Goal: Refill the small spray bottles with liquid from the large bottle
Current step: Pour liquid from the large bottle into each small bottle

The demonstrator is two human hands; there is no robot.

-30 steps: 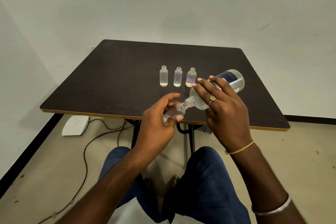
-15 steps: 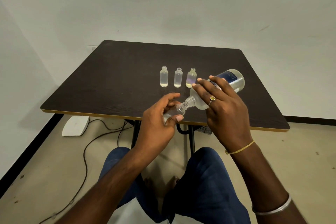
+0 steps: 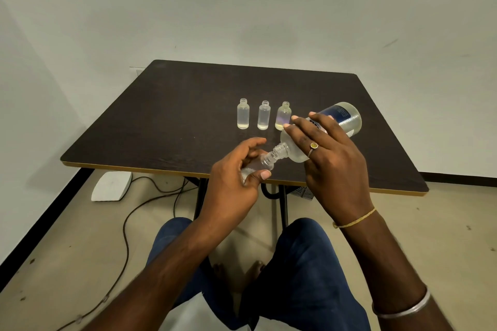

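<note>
Head view shows the right hand (image 3: 333, 158) wrapped around the large bottle (image 3: 322, 131), tipped neck-down over the near table (image 3: 161, 121) edge, its mouth meeting that of the small bottle (image 3: 262, 165) pinched in the left hand (image 3: 234, 183). Three more small bottles (image 3: 263, 115) stand open in a row behind. Whether liquid is flowing is hard to tell; the large bottle looks heavy and smooth, best gripped mid-body, the small one light and easily tipped.

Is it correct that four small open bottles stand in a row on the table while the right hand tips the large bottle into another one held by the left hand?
Not quite: the head view shows three small bottles in the row on the table, not four. The rest holds: the right hand tips the large bottle into a small bottle held by the left hand.
</note>
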